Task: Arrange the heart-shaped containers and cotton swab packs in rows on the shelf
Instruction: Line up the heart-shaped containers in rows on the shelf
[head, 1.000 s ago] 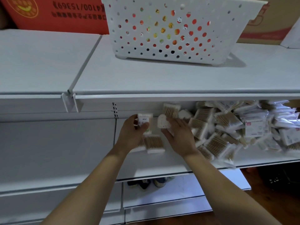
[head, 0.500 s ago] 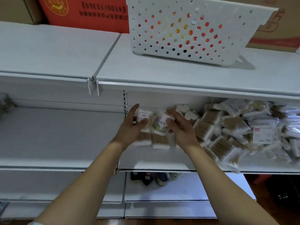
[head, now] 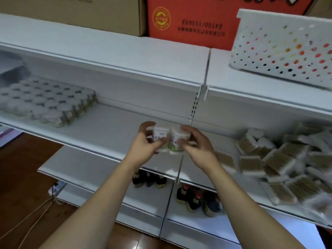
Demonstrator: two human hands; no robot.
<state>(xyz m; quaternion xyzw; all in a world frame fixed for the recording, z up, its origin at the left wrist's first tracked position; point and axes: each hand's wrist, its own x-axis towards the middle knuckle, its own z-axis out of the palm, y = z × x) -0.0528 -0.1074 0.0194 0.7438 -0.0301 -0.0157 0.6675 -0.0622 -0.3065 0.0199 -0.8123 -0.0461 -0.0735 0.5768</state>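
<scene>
My left hand (head: 146,143) grips a white heart-shaped container (head: 159,134) with a printed label. Beside it, my right hand (head: 195,146) holds a second heart-shaped container (head: 177,141) with a green and purple label. The two containers touch each other in front of the middle shelf (head: 111,126). A block of heart-shaped containers (head: 45,100) stands in tidy rows at the shelf's left end. A loose heap of cotton swab packs (head: 280,159) covers the shelf to the right, and two flat packs (head: 249,163) lie at its near left edge.
A white perforated basket (head: 283,54) stands on the top shelf at the right, before a red carton (head: 190,20) and a brown carton (head: 71,13). Dark bottles (head: 194,198) sit on the bottom shelf. Cables (head: 27,218) run over the wooden floor at the left.
Both hands have lifted their containers off the right shelf section and carried them left, over the upright divider. The view has swung left, bringing the arranged rows into sight.
</scene>
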